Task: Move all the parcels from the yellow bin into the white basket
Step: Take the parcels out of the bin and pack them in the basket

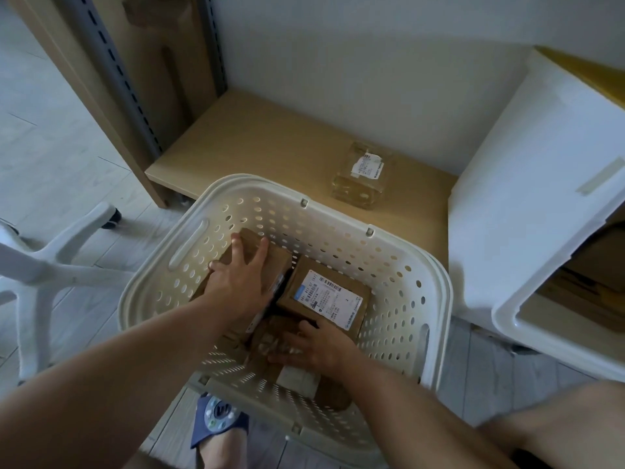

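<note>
Both of your hands are down inside the white basket (pixel 402 282), settling parcels. Your left hand (pixel 241 282) lies spread with fairly straight fingers over the top of a brown cardboard parcel (pixel 257 252) in the basket's far left corner; it presses more than it grips. Your right hand (pixel 318 343) rests with fingers loosely extended on a crumpled brown parcel (pixel 270 336) near the middle of the basket floor; whether the thumb hooks its edge is hidden. Just beyond that hand, touching its fingertips, sits a labelled box (pixel 324 296), lying flat with its label up.

To do this step well, push the left parcel flat against the far left wall and lay the crumpled one level, so later parcels stack without tipping. Let go cleanly before you lift out.

A clear-wrapped parcel (pixel 363 176) lies on the wooden shelf (pixel 253 137) behind the basket, well apart from both hands. The yellow bin is not clearly in view; only a white container (pixel 541 198) stands to the right.
</note>
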